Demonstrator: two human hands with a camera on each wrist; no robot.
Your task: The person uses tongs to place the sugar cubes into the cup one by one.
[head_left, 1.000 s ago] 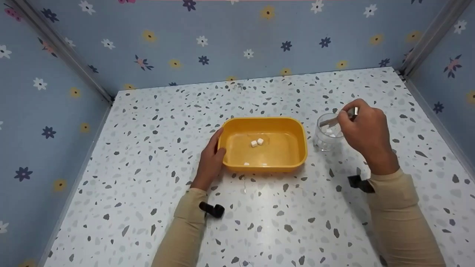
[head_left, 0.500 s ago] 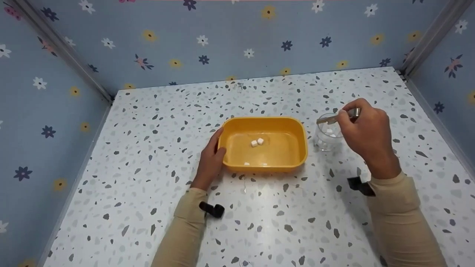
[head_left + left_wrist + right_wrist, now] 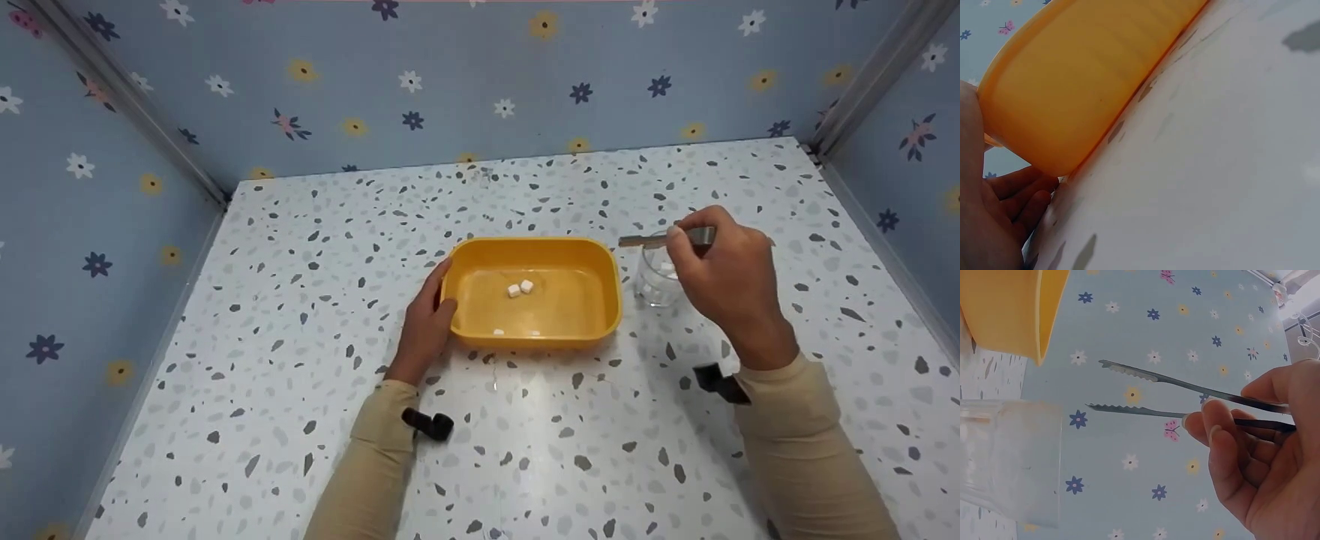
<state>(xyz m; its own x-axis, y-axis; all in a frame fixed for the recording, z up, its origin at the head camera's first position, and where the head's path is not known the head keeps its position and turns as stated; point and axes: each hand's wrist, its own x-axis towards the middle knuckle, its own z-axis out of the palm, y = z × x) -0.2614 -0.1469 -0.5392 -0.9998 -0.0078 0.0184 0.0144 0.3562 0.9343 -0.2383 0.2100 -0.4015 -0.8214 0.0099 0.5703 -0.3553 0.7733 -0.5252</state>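
A yellow plastic tub stands on the speckled table, several small white cubes lying inside. My left hand holds the tub's left side, thumb at the rim; in the left wrist view its other fingers curl by the lower corner. My right hand pinches metal tongs above a clear glass holding white cubes. Seen from the right wrist, the tongs' serrated tips are spread, with nothing between them. They point toward the tub, apart from both tub and glass.
The glass stands just right of the tub, with a narrow gap between them. Blue flower-patterned panels enclose the table at the back and both sides.
The tongs have risen out of the glass and swung left, their tips now beyond its rim toward the tub. The left hand and tub have stayed put.
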